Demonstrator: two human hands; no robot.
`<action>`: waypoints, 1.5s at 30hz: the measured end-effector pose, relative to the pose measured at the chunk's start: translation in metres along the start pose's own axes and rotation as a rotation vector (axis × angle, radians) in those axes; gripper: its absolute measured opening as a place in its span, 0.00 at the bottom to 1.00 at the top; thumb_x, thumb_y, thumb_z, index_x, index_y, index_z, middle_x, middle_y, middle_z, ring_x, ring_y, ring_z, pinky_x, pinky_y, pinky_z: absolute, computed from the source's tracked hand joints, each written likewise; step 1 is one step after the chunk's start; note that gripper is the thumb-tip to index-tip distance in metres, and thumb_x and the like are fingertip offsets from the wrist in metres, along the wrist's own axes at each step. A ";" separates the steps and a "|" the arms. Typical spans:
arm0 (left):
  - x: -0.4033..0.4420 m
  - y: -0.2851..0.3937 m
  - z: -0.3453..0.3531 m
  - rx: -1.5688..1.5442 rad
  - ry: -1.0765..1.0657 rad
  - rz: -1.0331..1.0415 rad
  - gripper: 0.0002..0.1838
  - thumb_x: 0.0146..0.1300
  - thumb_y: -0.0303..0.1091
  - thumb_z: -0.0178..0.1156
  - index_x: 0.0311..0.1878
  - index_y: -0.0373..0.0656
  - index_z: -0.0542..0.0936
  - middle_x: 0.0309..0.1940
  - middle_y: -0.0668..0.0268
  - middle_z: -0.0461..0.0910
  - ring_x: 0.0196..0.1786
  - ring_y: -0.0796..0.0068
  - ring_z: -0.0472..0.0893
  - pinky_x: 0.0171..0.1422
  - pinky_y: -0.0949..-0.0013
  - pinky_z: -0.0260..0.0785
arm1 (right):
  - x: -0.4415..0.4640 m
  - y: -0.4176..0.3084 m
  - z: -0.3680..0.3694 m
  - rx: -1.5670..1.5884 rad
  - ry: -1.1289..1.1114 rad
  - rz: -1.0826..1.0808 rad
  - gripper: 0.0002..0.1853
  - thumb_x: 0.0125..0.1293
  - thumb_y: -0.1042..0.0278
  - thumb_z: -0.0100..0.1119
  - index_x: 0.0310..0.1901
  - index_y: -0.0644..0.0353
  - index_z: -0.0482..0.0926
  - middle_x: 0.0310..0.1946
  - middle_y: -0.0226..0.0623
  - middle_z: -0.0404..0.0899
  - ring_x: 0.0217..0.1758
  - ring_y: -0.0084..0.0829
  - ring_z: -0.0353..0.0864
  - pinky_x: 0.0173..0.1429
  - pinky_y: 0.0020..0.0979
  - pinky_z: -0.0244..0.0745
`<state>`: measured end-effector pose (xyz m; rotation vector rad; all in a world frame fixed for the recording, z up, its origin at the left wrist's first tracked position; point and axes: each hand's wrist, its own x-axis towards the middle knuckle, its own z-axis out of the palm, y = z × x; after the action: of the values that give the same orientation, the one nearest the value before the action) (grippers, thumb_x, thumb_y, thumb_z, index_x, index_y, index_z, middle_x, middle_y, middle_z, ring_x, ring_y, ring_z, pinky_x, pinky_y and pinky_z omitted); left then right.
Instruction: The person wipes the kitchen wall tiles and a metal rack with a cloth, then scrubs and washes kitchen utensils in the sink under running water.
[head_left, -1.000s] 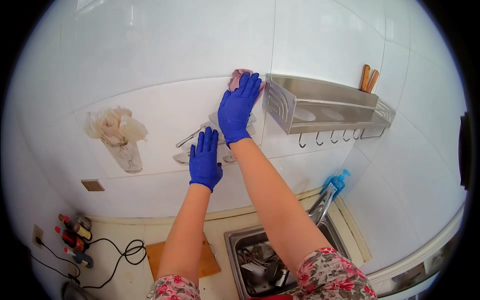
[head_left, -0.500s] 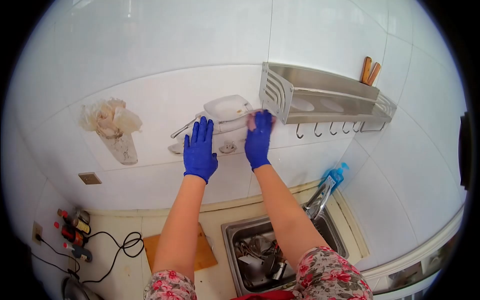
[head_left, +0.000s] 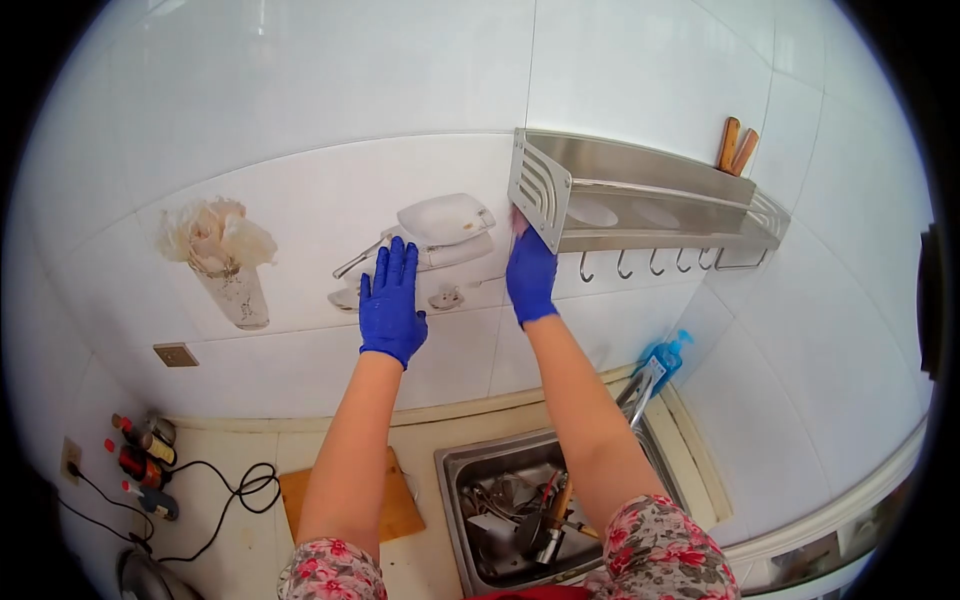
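My left hand (head_left: 392, 305), in a blue glove, lies flat against the tiled wall (head_left: 300, 350) with its fingers stretched upward. It covers part of the printed dish picture (head_left: 447, 218) on the tiles. My right hand (head_left: 532, 278), gloved in blue too, is up at the left end of the metal wall shelf (head_left: 540, 190). The shelf's side plate hides its fingertips. A bit of pinkish cloth (head_left: 518, 222) shows beside the fingers, pressed to the wall.
Hooks (head_left: 622, 265) hang under the shelf; two wooden-handled tools (head_left: 736, 146) stand at its right. Below are a sink (head_left: 450, 500) holding utensils, a faucet (head_left: 642, 392), a blue soap bottle (head_left: 665, 362), a cutting board (head_left: 402, 505), sauce bottles (head_left: 145, 465) and a black cord (head_left: 235, 495).
My right hand has moved right and slightly down with the pinkish cloth, from the dish picture to behind the shelf's side plate. My left hand stays flat on the wall.
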<state>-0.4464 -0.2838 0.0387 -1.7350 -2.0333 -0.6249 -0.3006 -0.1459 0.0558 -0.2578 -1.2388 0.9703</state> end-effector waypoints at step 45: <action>-0.001 0.005 -0.005 -0.014 -0.008 -0.044 0.49 0.44 0.35 0.65 0.69 0.51 0.48 0.70 0.64 0.43 0.72 0.67 0.47 0.69 0.50 0.45 | -0.009 -0.022 0.047 -1.091 -0.017 -0.304 0.25 0.62 0.72 0.43 0.61 0.68 0.58 0.48 0.49 0.68 0.45 0.43 0.71 0.46 0.38 0.70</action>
<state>-0.4415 -0.2870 0.0424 -1.7080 -2.0822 -0.6487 -0.3311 -0.1812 0.0804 -0.8741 -1.6686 -0.0459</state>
